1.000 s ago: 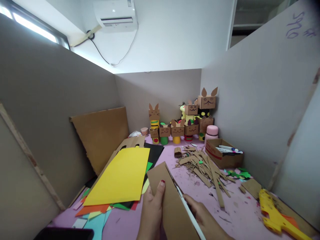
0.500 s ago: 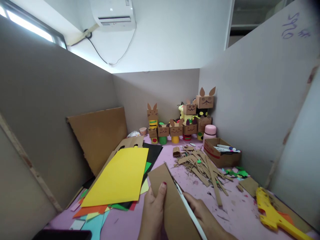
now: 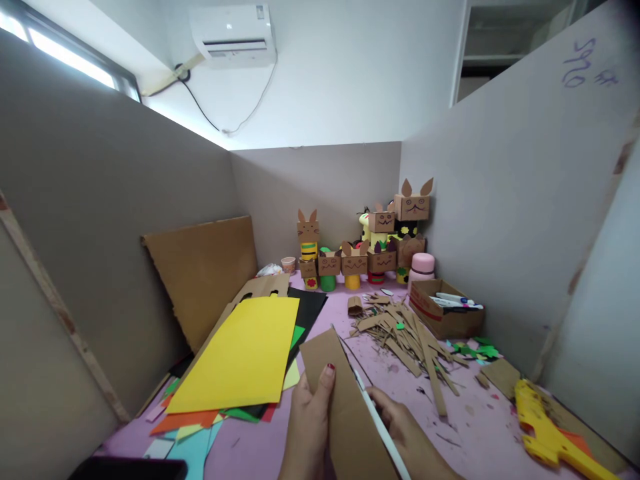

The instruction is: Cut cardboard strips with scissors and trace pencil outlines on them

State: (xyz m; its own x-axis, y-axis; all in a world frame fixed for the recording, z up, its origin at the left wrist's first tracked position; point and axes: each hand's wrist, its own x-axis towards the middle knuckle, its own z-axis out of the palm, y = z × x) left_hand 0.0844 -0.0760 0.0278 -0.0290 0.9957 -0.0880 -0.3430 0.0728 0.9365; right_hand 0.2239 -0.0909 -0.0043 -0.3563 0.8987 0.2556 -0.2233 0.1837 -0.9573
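My left hand [image 3: 307,427] is closed on the left edge of a long brown cardboard piece [image 3: 345,407], thumb pressed on its face. My right hand [image 3: 410,437] grips a thin white-handled tool [image 3: 377,427] that lies along the cardboard's right edge, its dark tip pointing away toward the far end. Both hands sit low at the front of the pink table [image 3: 475,427]. The lower parts of both hands are cut off by the picture's bottom edge.
A yellow sheet [image 3: 245,357] tops a stack of coloured paper at left. Cardboard strips [image 3: 405,333] lie scattered ahead, by an open box of markers [image 3: 447,307]. Cardboard animal figures [image 3: 370,247] stand at the back. A yellow glue gun [image 3: 550,437] lies at right. Grey partitions enclose the table.
The hands, cardboard and tool keep nearly the same pose. Only the camera has shifted slightly, so the scene sits a little differently in the picture.
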